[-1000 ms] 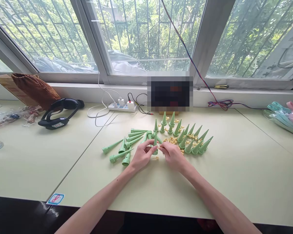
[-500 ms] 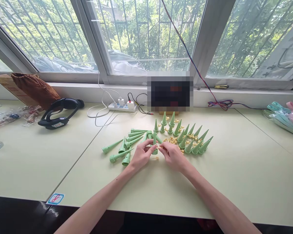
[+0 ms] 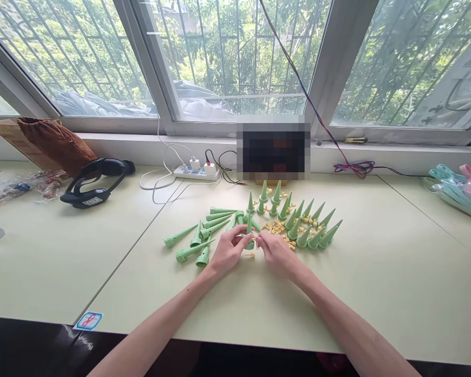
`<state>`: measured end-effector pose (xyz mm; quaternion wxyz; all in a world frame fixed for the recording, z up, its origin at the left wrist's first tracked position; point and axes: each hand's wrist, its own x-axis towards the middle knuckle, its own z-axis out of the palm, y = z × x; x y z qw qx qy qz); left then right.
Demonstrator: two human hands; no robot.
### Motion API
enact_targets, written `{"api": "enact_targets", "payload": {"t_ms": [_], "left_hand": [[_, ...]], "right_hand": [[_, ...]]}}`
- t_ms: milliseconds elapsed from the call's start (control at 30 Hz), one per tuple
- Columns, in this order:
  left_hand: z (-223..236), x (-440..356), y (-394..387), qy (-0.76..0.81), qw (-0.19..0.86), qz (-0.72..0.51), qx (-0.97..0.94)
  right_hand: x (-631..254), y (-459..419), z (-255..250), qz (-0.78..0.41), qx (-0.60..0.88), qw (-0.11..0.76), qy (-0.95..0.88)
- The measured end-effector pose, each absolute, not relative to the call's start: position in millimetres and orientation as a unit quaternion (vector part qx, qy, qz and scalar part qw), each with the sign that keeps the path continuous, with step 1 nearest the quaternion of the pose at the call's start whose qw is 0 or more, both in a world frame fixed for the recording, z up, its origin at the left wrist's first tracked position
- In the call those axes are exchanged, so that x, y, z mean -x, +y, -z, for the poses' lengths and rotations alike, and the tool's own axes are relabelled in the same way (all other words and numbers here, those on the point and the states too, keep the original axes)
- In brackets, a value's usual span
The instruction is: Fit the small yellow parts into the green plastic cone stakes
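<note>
My left hand (image 3: pixel 228 249) is closed around a green plastic watering spike (image 3: pixel 248 224), which stands point up with its ribbed cap at the bottom. At the spike's right side, the fingertips of my right hand (image 3: pixel 276 251) pinch a small yellow valve (image 3: pixel 255 239), mostly hidden by the fingers. Just below the spike, a loose yellow valve (image 3: pixel 250 255) lies on the table. Several green spikes (image 3: pixel 182 235) lie or lean to the left of my left hand. Beyond my right hand is a pile of yellow valves (image 3: pixel 275 227), with several upright spikes (image 3: pixel 316 238) around it.
The table (image 3: pixel 282 319) runs along a barred window. At the back are a power strip (image 3: pixel 198 172), a blurred dark box (image 3: pixel 273 149) and a bundle of wires (image 3: pixel 355 167). A black headset (image 3: pixel 96 180) and brown pouch (image 3: pixel 57 144) sit left; pastel plastic items (image 3: pixel 457 186) sit right.
The spike in my left hand has tipped slightly and lowered a little. My right fingers have shifted slightly at its side. The other spikes and valves have stayed in place.
</note>
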<state>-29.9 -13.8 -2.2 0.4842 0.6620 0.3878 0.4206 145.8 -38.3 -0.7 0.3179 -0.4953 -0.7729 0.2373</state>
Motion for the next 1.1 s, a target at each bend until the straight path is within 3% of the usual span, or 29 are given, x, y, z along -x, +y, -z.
{"api": "enact_targets", "payload": {"t_ms": [567, 833, 1100], "left_hand": [[-11.3, 27.5, -12.4, 0.435, 0.558, -0.436, -0.556], [-9.9, 29.4, -12.0, 0.429, 0.619, -0.420, -0.506], [-10.8, 30.5, -14.3, 0.422, 0.611, -0.413, -0.527]], "right_hand": [[-145.0, -37.0, 3.6, -0.231, 0.461, 0.414, -0.750], [-145.6, -36.4, 6.9, -0.204, 0.451, 0.419, -0.761], [-146.0, -37.3, 5.3, -0.188, 0.445, 0.423, -0.767]]}}
